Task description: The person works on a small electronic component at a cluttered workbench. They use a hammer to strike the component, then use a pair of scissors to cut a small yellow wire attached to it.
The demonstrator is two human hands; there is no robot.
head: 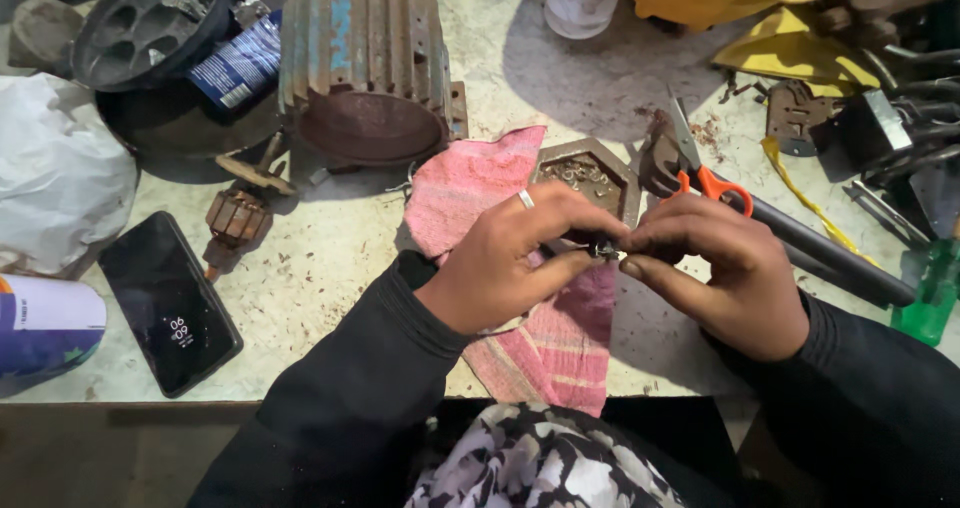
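Both hands pinch one small metal part (pixel 604 251) between fingertips, left hand (pixel 510 263) and right hand (pixel 725 273) meeting above the pink cloth (pixel 555 343). Mid-fitting step, likely; next move needs a steady, fine twist near the hexagonal tray (pixel 628 183).

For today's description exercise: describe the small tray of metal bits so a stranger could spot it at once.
Start at the big rusty ribbed motor housing at the bench's far side. Right of its base lies a pink cloth; against that cloth's right edge, just beyond the left hand, sits the hexagonal tray, the only six-sided dish, holding shiny bits.

Rusty motor housing (pixel 365 63), phone (pixel 168 303), scissors (pixel 705 173)
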